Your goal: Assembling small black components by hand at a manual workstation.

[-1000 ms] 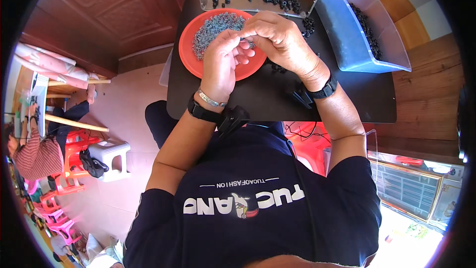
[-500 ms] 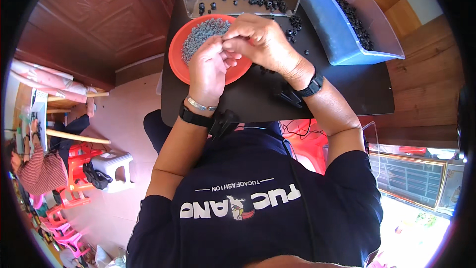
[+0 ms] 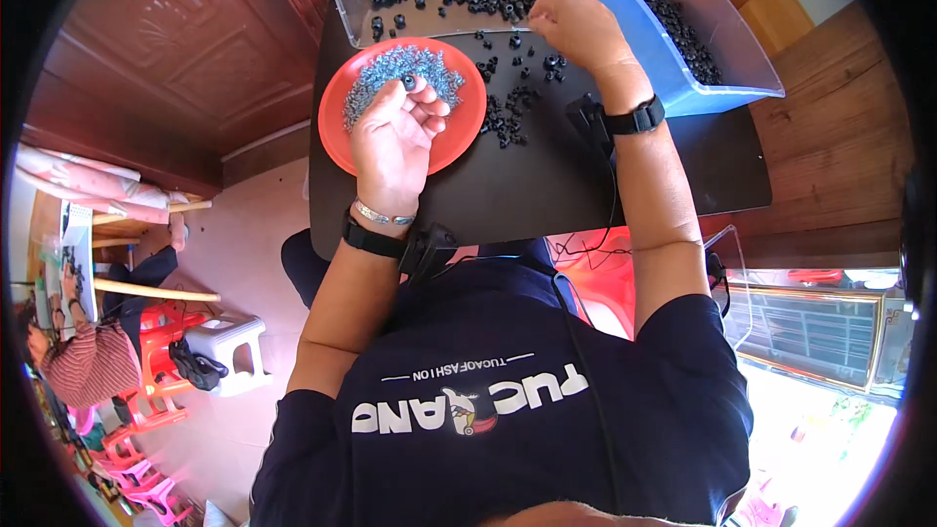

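Observation:
My left hand [image 3: 395, 137] hovers over a red plate [image 3: 337, 137] that holds a heap of small blue-grey pieces [image 3: 390, 68]. Its fingertips pinch one small black ring [image 3: 408, 83]. My right hand [image 3: 576, 24] has reached to the far side of the black table [image 3: 586, 195]. It rests by the edge of a clear tray [image 3: 342, 0] of black rings, next to a blue bin [image 3: 625, 10]. Its fingers are curled downward, and what they hold is hidden. Loose black rings [image 3: 508, 112] lie scattered between plate and tray.
A small black device [image 3: 590, 122] with a cable lies on the table near my right wrist. Left of the table is a wooden door [image 3: 176, 49]. On the floor at lower left are red plastic chairs [image 3: 146, 381], a white stool [image 3: 229, 351] and a seated person [image 3: 88, 366].
My hands, together over the plate before, have parted. The right hand moved up and right to the clear tray's edge. The left hand stayed over the plate with a black ring.

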